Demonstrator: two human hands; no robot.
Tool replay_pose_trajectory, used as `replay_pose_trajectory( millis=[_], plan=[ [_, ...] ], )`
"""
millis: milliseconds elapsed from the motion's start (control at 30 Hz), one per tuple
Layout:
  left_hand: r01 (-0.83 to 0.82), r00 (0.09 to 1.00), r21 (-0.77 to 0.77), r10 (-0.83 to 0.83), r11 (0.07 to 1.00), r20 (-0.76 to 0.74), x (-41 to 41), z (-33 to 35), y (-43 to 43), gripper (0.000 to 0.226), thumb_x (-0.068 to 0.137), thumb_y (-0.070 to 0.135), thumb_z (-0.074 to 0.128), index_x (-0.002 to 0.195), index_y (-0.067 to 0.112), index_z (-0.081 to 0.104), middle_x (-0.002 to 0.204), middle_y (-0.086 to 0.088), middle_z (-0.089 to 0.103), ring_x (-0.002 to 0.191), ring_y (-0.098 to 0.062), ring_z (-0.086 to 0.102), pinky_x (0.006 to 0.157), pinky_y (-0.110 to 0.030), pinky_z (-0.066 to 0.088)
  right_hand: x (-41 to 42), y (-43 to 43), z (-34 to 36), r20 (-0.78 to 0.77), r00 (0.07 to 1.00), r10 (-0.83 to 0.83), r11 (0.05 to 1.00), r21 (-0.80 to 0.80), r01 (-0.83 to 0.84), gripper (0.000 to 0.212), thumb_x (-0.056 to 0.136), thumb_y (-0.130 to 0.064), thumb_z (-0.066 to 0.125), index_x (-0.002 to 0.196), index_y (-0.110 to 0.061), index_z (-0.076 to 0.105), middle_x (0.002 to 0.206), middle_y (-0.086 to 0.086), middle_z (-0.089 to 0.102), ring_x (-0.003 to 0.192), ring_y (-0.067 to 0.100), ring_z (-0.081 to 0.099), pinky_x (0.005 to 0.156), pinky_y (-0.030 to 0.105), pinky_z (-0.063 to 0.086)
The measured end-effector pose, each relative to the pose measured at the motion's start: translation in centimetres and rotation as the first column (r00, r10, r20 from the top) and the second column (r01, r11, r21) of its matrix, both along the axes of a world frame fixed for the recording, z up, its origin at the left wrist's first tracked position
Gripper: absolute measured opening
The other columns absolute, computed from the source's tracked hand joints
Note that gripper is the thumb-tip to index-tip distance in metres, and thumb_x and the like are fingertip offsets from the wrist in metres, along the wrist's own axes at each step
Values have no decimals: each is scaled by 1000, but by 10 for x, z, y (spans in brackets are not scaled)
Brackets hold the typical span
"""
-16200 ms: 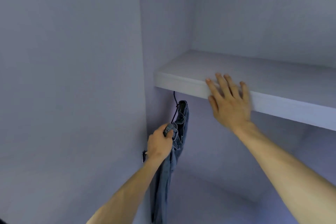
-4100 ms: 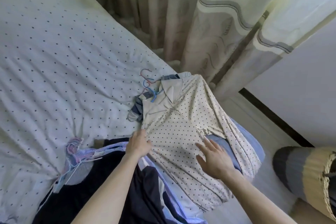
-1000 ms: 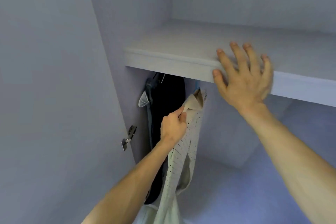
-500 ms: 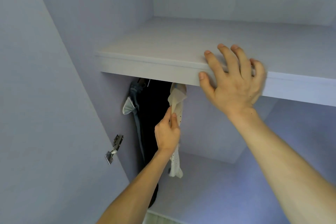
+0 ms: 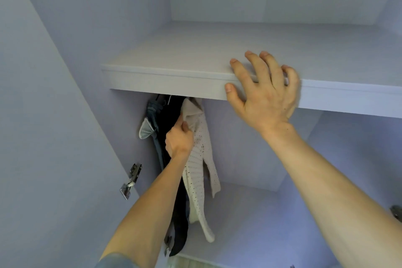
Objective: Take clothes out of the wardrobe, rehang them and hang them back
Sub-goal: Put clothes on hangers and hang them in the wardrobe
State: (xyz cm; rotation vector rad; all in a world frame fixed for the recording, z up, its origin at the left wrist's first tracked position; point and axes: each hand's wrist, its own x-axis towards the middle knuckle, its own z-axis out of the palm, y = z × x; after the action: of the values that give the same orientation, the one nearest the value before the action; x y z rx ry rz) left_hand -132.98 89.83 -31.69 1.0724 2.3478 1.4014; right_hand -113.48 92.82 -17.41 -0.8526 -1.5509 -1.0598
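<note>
Clothes hang in the left corner of the wardrobe, just under the shelf (image 5: 165,81), and the nearest of them, a cream shirt (image 5: 199,159) with small dark dots, is pinched at its collar by the left hand (image 5: 179,139). That hand is closed on the fabric, thumb pressed against the collar fold, with the forearm reaching up from below and crossing in front of the darker pieces. The right hand (image 5: 264,95) is well apart from the shirt, up and to the right, laid open with spread fingers over the front edge of the shelf and holding nothing. The shirt hangs long and limp, its collar bunched at the top right under the shelf, one sleeve trailing down to a cuff. Its hanger is hidden. Just behind it, toward the wall, hang a black garment (image 5: 171,115) and a pair of jeans (image 5: 153,115) showing a pale pocket lining. A metal hinge (image 5: 131,178) sits on the left side panel.
</note>
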Motion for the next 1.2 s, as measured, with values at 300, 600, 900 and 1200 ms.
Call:
replay_pose_trajectory(
  millis=[300,600,900,1200],
  plan=[
    [-127,991,35,125,991,50,-41,-12,-7,38,104,32,43,141,32,48,112,-17,68,105,-40,62,83,-47,49,0,-2,-3,-4,1000,1,1000,-23,-1,37,93,-50,54,120,-32,72,127,-3,69,118,21,64,93,42,42],
    [128,977,-120,-146,985,-157,-26,-15,-11,56,104,22,41,155,22,20,137,-18,40,111,-40,55,82,-48,48,1,0,5,-7,1000,7,998,-58,-7,36,94,-49,54,119,-31,72,126,-2,69,118,22,64,94,42,40],
    [-87,470,-741,-628,666,-620,-60,-25,-41,79,97,46,41,159,18,0,165,-2,-20,148,-24,-29,119,-59,-6,3,1,-2,13,1000,6,997,-72,-5,38,94,-49,53,121,-30,70,126,0,68,120,23,62,93,43,41],
    [114,632,-770,-644,627,-431,-44,20,-82,73,100,41,41,158,37,-4,167,2,-11,153,-21,-9,123,-51,4,11,-3,2,8,999,48,978,-203,-45,38,98,-47,52,128,-29,66,131,2,64,125,24,57,97,44,37]
  ],
)
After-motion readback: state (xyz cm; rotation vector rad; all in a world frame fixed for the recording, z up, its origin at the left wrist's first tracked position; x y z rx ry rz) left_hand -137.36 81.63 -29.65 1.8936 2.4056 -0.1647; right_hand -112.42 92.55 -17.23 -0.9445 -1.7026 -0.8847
